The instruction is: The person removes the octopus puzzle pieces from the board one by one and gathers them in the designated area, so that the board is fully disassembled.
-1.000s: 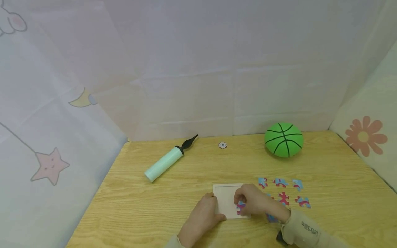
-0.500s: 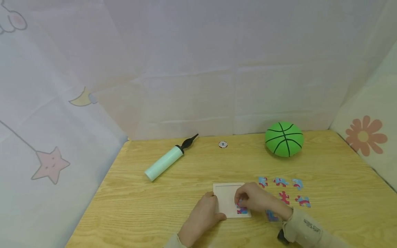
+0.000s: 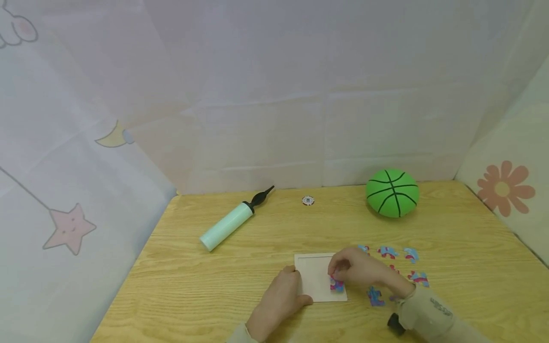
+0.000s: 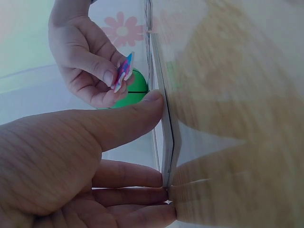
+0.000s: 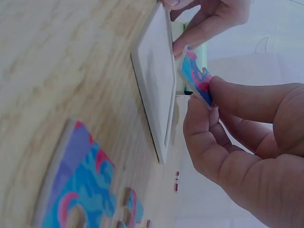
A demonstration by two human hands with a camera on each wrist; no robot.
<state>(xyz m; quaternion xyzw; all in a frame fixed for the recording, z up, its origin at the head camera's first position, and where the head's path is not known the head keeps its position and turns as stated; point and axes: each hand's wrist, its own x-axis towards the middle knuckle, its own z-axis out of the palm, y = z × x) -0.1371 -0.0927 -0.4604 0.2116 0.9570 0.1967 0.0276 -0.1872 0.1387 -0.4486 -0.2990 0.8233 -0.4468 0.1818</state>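
My left hand (image 3: 280,293) holds the white puzzle tray (image 3: 313,281) at its near left corner, thumb on the near edge and fingers along the left side. Between thumb and fingertips of my right hand (image 3: 360,270) is a jigsaw piece (image 3: 337,286) in blue, pink and purple. The right wrist view shows this piece (image 5: 194,76) raised above the bare tray floor (image 5: 154,61) and tilted. Other jigsaw pieces (image 3: 388,252) lie on the table to the right, some partly hidden behind my right hand and forearm.
A mint-green hand pump (image 3: 227,226) with a black nozzle lies at the back left. Behind the tray is a poker chip (image 3: 308,200), and a green ball (image 3: 392,193) with black lines sits at the back right. Cloth walls (image 3: 266,95) border the wooden table (image 3: 180,286).
My right hand has lifted the jigsaw piece from the tray's near right corner and shifted slightly right. The left hand stays at the tray.
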